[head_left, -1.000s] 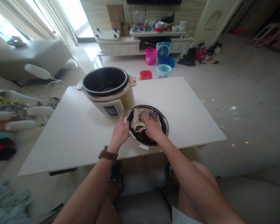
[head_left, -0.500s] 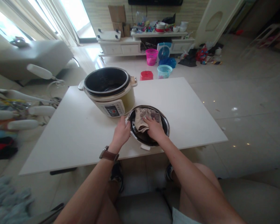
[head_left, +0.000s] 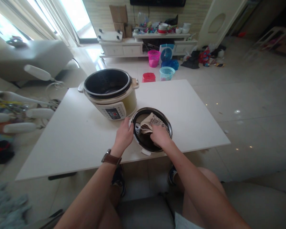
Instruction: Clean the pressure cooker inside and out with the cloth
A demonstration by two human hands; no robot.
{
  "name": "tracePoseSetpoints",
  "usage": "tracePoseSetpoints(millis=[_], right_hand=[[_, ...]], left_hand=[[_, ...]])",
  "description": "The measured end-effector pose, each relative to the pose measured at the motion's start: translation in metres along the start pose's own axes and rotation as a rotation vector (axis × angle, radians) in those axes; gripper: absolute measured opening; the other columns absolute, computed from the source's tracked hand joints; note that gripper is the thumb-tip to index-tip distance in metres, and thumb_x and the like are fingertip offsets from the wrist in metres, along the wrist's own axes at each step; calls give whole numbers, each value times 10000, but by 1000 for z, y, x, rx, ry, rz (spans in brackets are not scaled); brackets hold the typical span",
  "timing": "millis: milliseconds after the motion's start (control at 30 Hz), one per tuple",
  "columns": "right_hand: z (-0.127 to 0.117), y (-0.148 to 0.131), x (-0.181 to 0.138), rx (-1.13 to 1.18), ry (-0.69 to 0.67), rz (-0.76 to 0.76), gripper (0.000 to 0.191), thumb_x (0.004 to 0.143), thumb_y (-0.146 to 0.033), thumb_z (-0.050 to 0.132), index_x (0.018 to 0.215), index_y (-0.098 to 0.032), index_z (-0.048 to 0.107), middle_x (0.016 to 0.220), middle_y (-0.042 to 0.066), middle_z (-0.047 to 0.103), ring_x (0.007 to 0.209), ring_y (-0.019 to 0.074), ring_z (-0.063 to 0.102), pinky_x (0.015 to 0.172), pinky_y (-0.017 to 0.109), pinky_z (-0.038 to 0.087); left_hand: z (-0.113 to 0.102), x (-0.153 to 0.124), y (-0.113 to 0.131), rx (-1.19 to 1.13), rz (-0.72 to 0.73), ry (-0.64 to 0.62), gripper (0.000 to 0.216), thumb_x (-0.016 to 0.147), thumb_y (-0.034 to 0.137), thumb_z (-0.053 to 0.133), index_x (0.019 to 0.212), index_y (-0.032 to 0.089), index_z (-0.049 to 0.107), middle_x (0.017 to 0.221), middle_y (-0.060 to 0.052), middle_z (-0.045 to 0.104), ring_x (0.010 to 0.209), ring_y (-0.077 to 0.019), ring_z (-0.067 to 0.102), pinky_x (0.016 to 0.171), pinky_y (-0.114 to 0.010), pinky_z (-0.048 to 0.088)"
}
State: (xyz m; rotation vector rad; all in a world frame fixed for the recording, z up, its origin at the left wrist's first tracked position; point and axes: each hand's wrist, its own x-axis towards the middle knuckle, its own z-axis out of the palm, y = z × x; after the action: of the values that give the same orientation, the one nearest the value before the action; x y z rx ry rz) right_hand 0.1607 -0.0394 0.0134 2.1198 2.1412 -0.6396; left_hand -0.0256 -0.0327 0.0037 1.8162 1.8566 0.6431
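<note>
An upturned pressure cooker lid point(head_left: 145, 141) with a dark inside and shiny rim lies near the front edge of the white table. My left hand point(head_left: 124, 133) is closed on the lid's left edge. Inside the lid, my right hand point(head_left: 160, 136) grips a folded beige cloth point(head_left: 150, 121) with a dark print, its fingers curled and partly hidden. A round metal fitting point(head_left: 137, 128) shows on the lid's inner face, left of the cloth. Behind the lid to the left stands the electric pressure cooker point(head_left: 112, 103), uncovered, its dark pot visible.
The white table point(head_left: 85, 143) spreads out under the cooker and lid. Beyond it on the floor are a red stool point(head_left: 149, 77), a light blue basket point(head_left: 167, 73) and a pink basket point(head_left: 153, 58). White-handled objects point(head_left: 38, 72) stand off its left side.
My right hand has gone from lying flat on the cloth to gripping it. The cloth has shifted right and bunched up, baring the metal fitting. My left hand stays at the lid's edge.
</note>
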Motion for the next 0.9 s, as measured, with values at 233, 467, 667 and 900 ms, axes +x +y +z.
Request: tracePoseSetpoints(millis=[233, 467, 667, 900], right_hand=[[5, 4, 6, -19, 72, -120, 733, 925, -144, 507, 1633, -327, 457, 1604, 98, 572, 1210, 340, 732, 1053, 477, 560], [5, 3, 6, -17, 50, -322, 771, 883, -150, 548, 1599, -431, 486, 1701, -74, 441, 1375, 296, 638, 1115, 460, 549], [7, 6, 10, 5, 104, -185, 719, 909, -117, 505, 1583, -366, 522, 1663, 4, 510, 1295, 317, 691, 1082, 472, 564], [5, -7, -5, 49, 31, -55, 469, 889, -104, 525, 1299, -134, 751, 1177, 223, 787, 1147, 359, 755, 1025, 439, 559]], left_hand=[[0, -3, -1, 32, 45, -1, 331, 1066, 330, 365, 1291, 222, 584, 1251, -153, 673, 1208, -331, 654, 1053, -470, 515], [-1, 0, -6, 7, 28, -9, 332, 1050, 303, 381, 1276, 197, 599, 1255, -173, 685, 1217, -341, 651, 1050, -490, 513], [-1, 0, -7, -18, 7, -13, 321, 1046, 308, 395, 1266, 200, 602, 1245, -169, 692, 1174, -333, 673, 1020, -479, 531], [0, -3, -2, -31, -90, -12, 301, 1050, 293, 408, 1277, 206, 586, 1213, -168, 707, 1110, -327, 710, 964, -460, 555]])
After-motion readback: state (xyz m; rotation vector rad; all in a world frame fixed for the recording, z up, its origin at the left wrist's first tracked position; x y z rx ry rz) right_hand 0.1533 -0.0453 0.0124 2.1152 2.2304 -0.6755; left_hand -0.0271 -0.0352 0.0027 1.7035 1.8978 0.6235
